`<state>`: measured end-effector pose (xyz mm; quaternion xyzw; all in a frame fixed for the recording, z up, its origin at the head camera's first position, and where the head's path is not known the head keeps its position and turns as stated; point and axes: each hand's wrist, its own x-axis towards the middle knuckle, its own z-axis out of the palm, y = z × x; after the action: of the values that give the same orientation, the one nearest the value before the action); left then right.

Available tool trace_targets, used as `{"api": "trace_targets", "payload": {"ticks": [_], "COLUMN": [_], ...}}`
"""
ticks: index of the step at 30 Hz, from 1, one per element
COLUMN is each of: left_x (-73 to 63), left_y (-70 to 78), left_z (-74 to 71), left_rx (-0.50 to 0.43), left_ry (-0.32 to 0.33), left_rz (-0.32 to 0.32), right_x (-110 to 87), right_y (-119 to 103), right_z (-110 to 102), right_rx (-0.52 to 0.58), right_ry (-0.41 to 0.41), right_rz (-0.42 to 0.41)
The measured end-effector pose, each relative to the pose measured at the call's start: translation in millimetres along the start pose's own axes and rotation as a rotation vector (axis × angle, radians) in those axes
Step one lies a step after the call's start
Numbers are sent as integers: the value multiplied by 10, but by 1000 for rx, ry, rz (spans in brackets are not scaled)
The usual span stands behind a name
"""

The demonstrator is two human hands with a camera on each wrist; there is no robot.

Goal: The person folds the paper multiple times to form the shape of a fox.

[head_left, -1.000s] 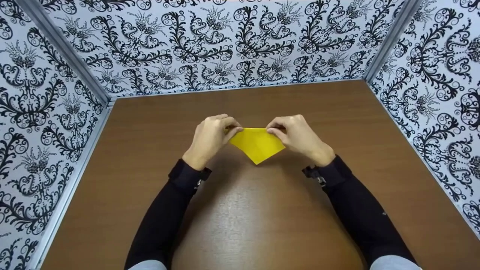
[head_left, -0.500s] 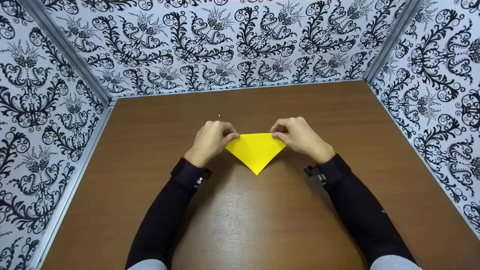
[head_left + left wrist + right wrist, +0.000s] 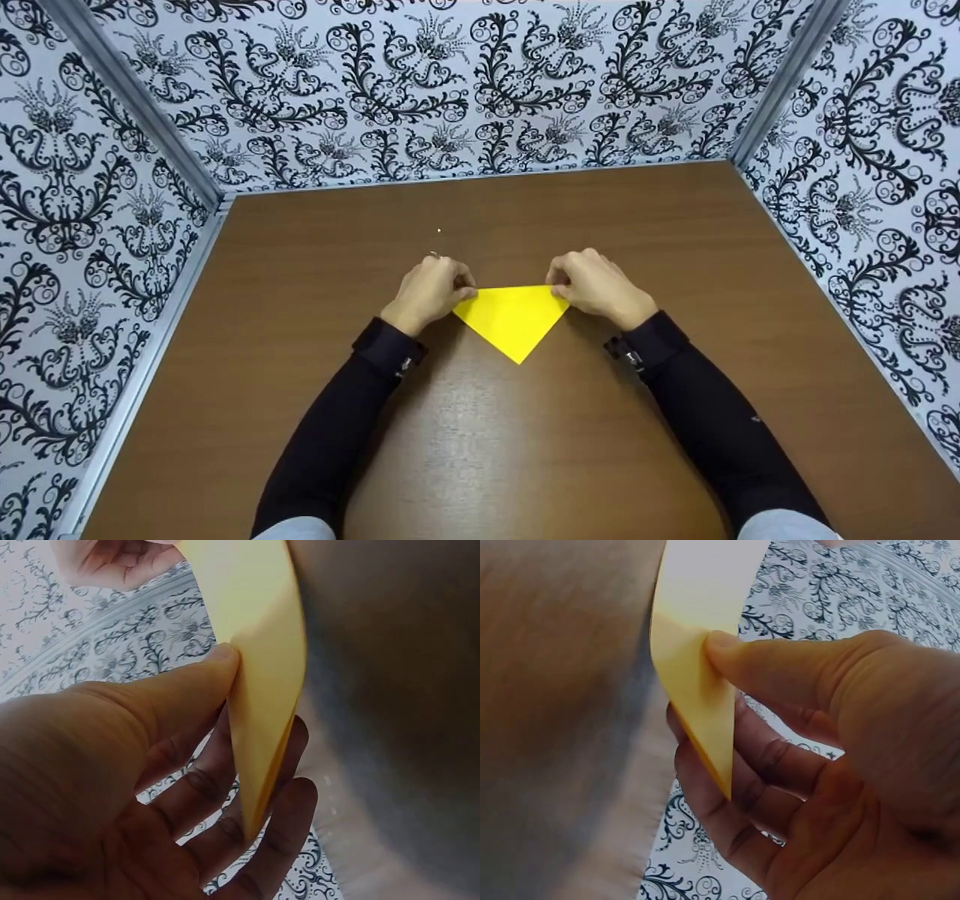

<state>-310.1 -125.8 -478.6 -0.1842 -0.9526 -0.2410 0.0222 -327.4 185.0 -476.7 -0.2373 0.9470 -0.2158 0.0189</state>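
Observation:
A sheet of yellow paper [image 3: 516, 319], folded into a triangle, hangs between both hands with its point toward the person. My left hand [image 3: 433, 291] pinches the upper edge near its left corner, thumb on the near face and fingers behind. Near the opposite corner, my right hand [image 3: 596, 286] holds the same edge in a like pinch. In the left wrist view the paper [image 3: 266, 682] narrows to a sharp corner with its layers slightly parted. The right wrist view shows the other corner of the paper [image 3: 697, 682] between thumb and fingers.
Under the hands lies a brown wooden table [image 3: 480, 450]. White walls with black floral patterns [image 3: 450, 82] stand at the back and both sides, joined by grey metal posts [image 3: 127, 105]. A tiny pale speck [image 3: 439, 230] lies beyond the left hand.
Both hands have come lower in the head view, toward the person, with the paper still pinched. The paper's face now shows flatter and brighter, and its point sits closer to the person.

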Motion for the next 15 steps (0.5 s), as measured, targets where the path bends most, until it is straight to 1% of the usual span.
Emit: {"api": "trace_targets", "payload": {"ticks": [6, 9, 12, 15], "left_x": [-3, 3, 3, -3], "left_y": [-20, -12, 3, 28], "left_z": [66, 70, 63, 61], "left_rx": [-4, -2, -4, -8], "left_ry": [-41, -41, -39, -44], "left_rz": [-13, 6, 59, 156], "right_x": [3, 10, 14, 9], "right_y": [16, 18, 25, 35], "right_z": [60, 70, 76, 74], "right_rx": [-38, -45, -52, -66], "right_ry": [-27, -20, -12, -12], "right_rz": [28, 29, 24, 24]}}
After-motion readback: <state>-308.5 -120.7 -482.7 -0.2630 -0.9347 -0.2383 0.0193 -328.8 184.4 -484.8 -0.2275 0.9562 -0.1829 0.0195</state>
